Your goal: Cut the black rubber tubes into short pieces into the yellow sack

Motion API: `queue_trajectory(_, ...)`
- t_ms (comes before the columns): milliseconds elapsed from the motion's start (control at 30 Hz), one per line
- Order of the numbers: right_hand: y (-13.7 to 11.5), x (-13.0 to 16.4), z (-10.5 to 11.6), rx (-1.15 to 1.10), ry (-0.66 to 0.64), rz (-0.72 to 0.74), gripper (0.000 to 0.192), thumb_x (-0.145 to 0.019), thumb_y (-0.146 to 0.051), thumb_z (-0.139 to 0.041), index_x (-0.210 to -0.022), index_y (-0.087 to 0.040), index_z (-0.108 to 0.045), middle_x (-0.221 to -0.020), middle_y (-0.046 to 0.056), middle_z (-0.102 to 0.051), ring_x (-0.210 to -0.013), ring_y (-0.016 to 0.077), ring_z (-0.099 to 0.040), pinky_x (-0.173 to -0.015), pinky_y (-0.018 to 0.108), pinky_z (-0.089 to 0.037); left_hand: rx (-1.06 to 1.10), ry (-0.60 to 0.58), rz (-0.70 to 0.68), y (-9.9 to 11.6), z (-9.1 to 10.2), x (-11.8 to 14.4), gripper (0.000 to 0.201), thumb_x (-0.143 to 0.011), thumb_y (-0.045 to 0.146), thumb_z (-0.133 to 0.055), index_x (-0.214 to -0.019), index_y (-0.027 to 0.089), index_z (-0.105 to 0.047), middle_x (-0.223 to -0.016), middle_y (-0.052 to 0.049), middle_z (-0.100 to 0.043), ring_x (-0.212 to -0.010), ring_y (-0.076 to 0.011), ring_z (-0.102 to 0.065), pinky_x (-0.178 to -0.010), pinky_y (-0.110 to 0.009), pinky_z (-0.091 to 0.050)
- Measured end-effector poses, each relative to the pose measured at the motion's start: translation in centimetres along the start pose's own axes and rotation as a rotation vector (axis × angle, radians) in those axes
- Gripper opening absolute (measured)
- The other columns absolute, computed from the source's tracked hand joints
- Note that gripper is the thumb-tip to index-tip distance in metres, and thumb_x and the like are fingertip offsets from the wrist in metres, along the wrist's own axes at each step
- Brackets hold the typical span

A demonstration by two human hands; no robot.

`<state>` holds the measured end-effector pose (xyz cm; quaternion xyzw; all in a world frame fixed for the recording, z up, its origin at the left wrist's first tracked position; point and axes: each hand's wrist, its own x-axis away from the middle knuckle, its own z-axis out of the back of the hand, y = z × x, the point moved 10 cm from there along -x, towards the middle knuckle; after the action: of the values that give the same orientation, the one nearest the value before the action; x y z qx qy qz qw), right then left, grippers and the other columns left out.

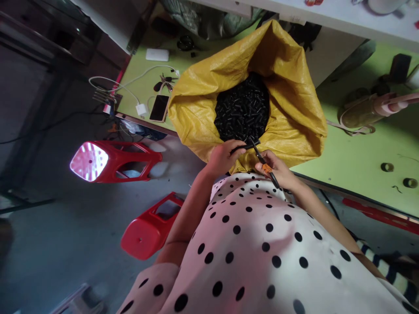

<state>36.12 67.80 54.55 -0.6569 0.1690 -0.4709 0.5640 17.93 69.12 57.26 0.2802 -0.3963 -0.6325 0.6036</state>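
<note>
Left hand (225, 156) fingers closed on a thin black piece (245, 146); right hand (275, 168) grips black-and-orange cutters (263, 163) at the yellow sack (203, 100) mouth. Sack of black parts (242, 109) leans against green worktop (360, 148); phone (159, 108), red stools (114, 161) at left.

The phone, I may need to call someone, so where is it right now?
In the head view, the phone lies on the green table left of the yellow sack, beside a white charger.

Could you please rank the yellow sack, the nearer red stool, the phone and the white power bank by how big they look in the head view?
1. Yellow sack
2. Red stool, though it sits nearer the camera
3. Phone
4. White power bank
</note>
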Motion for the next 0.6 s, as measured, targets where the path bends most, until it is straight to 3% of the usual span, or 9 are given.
queue_trajectory(267, -0.8, 0.1, 0.0, 0.040, 0.069, 0.077, 0.058, -0.079, -0.074, -0.084, -0.085, -0.024, -0.057, -0.064, -0.006, -0.042, -0.062, 0.0133, -0.035, -0.057, 0.029, -0.027, 0.075, 0.020, 0.031, -1.0, 0.7, -0.2, 0.028, -0.100, 0.036, -0.064, -0.118, 0.022, -0.081, -0.124, -0.008, -0.082, -0.118, -0.0265, -0.075, -0.108, -0.039, -0.056)
queue_trajectory(400, -0.6, -0.2, -0.3, -0.018, 0.078, 0.060, 0.057, -0.075, -0.072, -0.088, -0.086, -0.023, -0.061, -0.064, -0.007, -0.039, -0.061, 0.0123, -0.032, -0.056, 0.028, -0.024, 0.080, 0.033, 0.020, -1.2, 0.9, -0.1, 0.029, -0.100, 0.036, -0.063, -0.118, 0.020, -0.081, -0.123, -0.009, -0.082, -0.117, -0.0263, -0.075, -0.108, -0.039, -0.056)
queue_trajectory(600, -0.9, -1.4, -0.8, -0.167, 0.018, 0.008, 0.069, -0.064, -0.071, -0.095, -0.101, -0.021, -0.065, -0.077, -0.003, -0.056, -0.067, 0.0128, -0.045, -0.061, 0.027, -0.035, 0.014, -0.069, -0.018, -1.2, -0.4, 0.2, 0.029, -0.100, 0.035, -0.064, -0.121, 0.024, -0.081, -0.127, -0.007, -0.082, -0.120, -0.0263, -0.075, -0.109, -0.038, -0.056)
